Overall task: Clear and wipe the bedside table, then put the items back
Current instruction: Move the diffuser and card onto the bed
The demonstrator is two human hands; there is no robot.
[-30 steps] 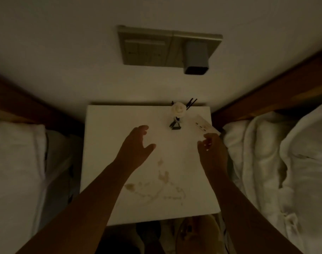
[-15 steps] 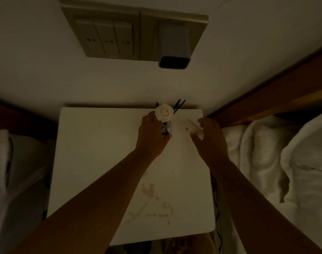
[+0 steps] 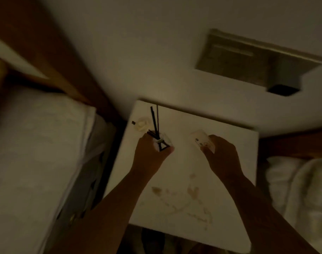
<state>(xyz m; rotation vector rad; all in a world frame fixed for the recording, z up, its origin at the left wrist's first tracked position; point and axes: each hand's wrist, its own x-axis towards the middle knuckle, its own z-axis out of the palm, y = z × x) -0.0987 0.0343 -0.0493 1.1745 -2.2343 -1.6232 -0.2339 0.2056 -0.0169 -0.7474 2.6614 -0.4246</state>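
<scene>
A: Head view, dim light. Both forearms reach forward over the white desk (image 3: pixel 220 143). The left hand (image 3: pixel 150 156) is closed around a small diffuser bottle (image 3: pixel 163 143) and holds it over the far-left part of the desk top. The bottle leans to the left.

B: And the right hand (image 3: pixel 223 157)?

A: Its fingers are pinched on a small white card (image 3: pixel 202 141), and the card is over the middle of the desk. The two hands are near each other but apart.

B: How many sticks are in the bottle?

A: I count two long black reed sticks (image 3: pixel 154 120) that point away toward the wall. There is also one white flower (image 3: pixel 142 123) just left of them. The picture is blurred, so more sticks I cannot tell.

B: What is on the desk itself?

A: Several brown stains (image 3: pixel 192 191) on the near half, some as spots and some as thin curved lines. I see one card, one bottle, one desk.

B: Around the desk?

A: One bed (image 3: pixel 33 153) on the left and white bedding (image 3: pixel 301 191) on the right. On the wall there is one switch panel (image 3: pixel 235 59).
</scene>
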